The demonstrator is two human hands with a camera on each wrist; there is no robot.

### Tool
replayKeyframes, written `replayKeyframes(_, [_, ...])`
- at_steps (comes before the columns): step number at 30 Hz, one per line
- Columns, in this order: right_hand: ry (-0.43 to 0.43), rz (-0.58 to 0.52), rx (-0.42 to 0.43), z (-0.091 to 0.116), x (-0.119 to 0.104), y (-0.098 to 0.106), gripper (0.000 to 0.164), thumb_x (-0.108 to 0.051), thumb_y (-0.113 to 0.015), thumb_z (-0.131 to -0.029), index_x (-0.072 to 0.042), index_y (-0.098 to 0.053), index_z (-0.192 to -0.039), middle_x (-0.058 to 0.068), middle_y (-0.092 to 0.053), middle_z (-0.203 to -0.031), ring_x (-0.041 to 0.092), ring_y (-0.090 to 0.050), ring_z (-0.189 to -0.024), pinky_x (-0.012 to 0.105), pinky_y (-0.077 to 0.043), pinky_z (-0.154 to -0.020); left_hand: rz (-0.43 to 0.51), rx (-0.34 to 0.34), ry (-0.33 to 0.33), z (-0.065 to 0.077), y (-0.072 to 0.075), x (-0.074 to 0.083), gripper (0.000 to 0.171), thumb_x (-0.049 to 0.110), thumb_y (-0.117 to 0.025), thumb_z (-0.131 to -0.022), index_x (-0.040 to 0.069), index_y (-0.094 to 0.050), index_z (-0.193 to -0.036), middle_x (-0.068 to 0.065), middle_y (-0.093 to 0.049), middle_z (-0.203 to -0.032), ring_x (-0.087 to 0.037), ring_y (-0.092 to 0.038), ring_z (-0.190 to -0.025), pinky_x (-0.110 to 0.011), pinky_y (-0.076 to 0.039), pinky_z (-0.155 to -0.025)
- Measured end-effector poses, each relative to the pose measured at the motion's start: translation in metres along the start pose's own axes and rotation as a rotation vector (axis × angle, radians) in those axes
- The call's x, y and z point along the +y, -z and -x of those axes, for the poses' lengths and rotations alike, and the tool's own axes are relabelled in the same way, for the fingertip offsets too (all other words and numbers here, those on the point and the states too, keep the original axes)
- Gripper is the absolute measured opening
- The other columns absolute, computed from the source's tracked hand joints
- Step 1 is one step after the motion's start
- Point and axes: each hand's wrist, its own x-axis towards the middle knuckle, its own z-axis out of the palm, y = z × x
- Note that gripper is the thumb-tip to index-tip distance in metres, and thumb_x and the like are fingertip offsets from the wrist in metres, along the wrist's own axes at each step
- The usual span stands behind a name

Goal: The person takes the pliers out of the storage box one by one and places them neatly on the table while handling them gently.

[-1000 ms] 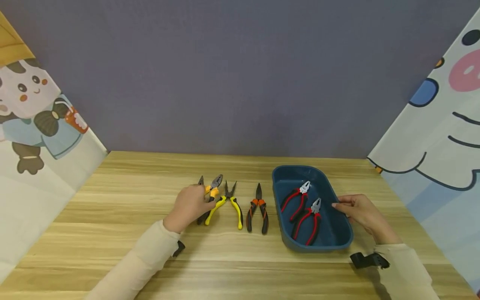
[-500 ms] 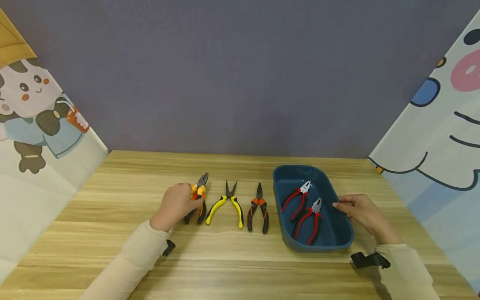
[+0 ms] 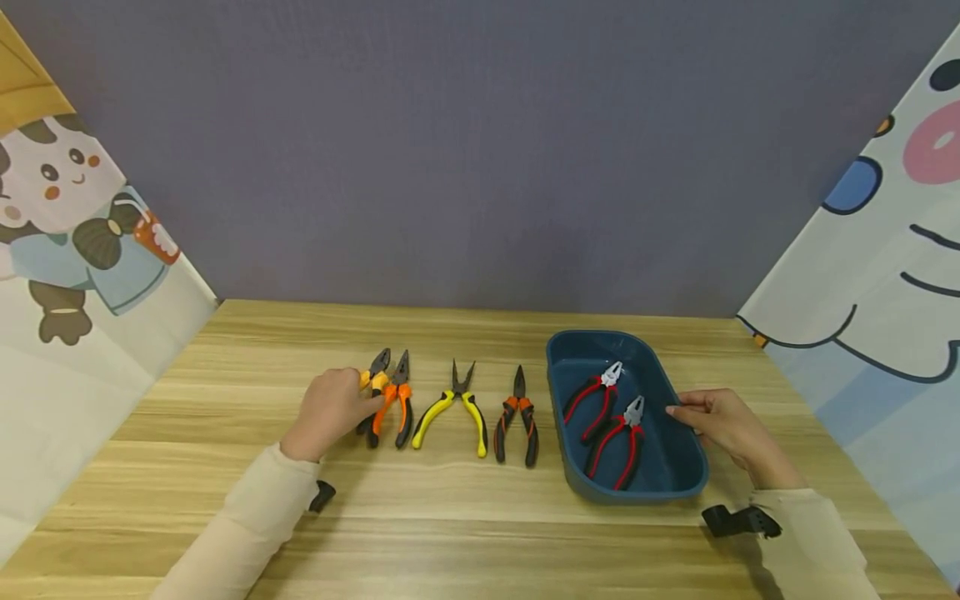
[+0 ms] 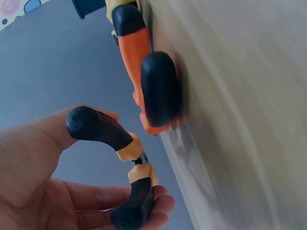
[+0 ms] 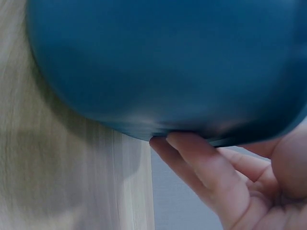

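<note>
I have the left hand (image 3: 330, 410) gripping the yellow-collared black pliers (image 3: 379, 382) between thumb and fingers, just beside the orange pliers (image 3: 406, 403) toward the left edge of the desk (image 3: 450, 554), and the right hand (image 3: 720, 423) pinching the rim of the blue tray (image 3: 637, 498) toward the desk's right edge

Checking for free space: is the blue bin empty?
No, partly filled: the head view shows two red-and-black pliers lying inside the blue bin, with bare floor beside them.
</note>
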Motion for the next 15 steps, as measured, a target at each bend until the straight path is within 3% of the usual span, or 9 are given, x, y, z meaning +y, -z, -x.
replayKeyframes(15, [-0.002,0.0,-0.003,0.0,0.0,0.0,0.048,-0.013,-0.055,-0.095,0.023,-0.044,-0.124,0.022,-0.069,-0.1,0.006,-0.067,-0.073,0.03,-0.056,-0.063,0.013,-0.065,0.064,-0.005,0.0,-0.013,0.044,0.026,-0.066,-0.084,0.014,-0.039,-0.052,0.006,-0.028,-0.045,-0.008,-0.029,-0.039,-0.019,-0.024,-0.039])
